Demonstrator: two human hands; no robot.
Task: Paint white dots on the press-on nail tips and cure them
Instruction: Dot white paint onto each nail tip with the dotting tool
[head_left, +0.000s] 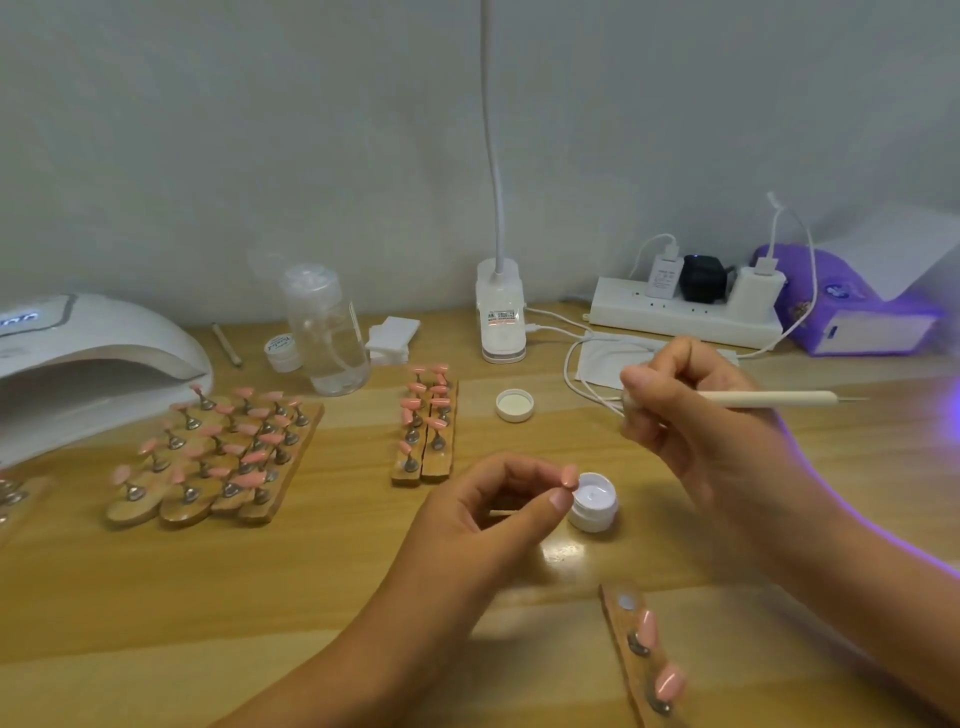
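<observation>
Even, moderately bright light from above; soft shadows on the wooden table (260, 597), one small glare patch at centre. Violet glow spills in at the right edge, source perhaps out of view. Whole frame soft; right hand (696, 415) smeared, lines bowed near margins.

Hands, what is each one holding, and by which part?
The left hand pinches a nail tip between thumb and fingertips; the exact contact is hidden. The right hand grips the pen by one end, its shaft pointing right.
</observation>
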